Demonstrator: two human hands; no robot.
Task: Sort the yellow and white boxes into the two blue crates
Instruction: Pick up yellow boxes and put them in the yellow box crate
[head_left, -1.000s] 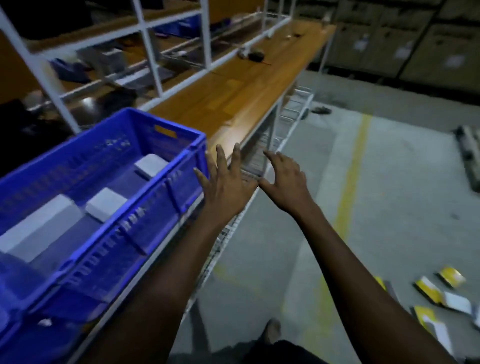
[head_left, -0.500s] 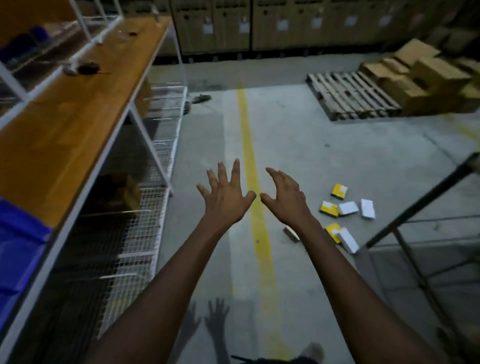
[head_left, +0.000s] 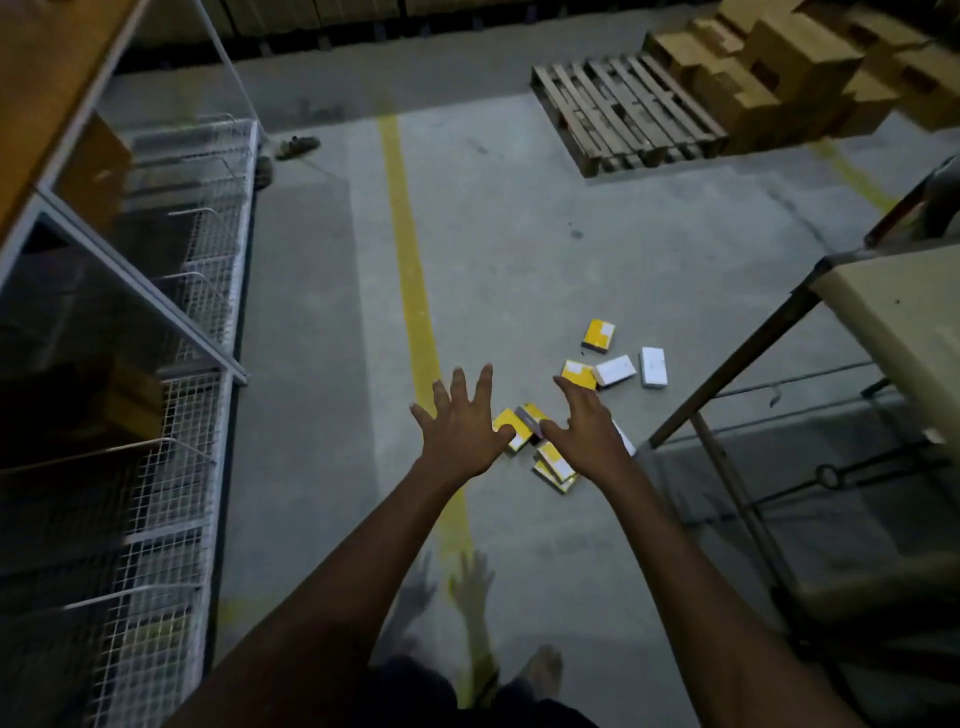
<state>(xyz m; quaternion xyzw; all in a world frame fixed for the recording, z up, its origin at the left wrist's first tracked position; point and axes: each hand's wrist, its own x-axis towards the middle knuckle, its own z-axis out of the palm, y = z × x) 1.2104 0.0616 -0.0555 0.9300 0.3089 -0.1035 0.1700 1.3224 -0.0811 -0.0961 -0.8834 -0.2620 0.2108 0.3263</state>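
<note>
The grey concrete floor (head_left: 519, 249), matt and scuffed with a painted yellow line (head_left: 410, 270) running along it, is where the task's things lie; no blue crate shows here. At the left stands a white wire-mesh shelving rack (head_left: 171, 415), and at the far end a slatted wooden pallet (head_left: 628, 109) beside stacked brown cardboard cartons (head_left: 795, 73). Both arms reach forward and down, probably toward the pile. The left hand (head_left: 462, 426) and right hand (head_left: 587, 431) hover with fingers spread wide, holding nothing. Beneath and just beyond them are scattered small flat rectangular yellow boxes (head_left: 599, 335) and white boxes (head_left: 653, 367), smooth and sharp-cornered, some overlapping and partly hidden.
</note>
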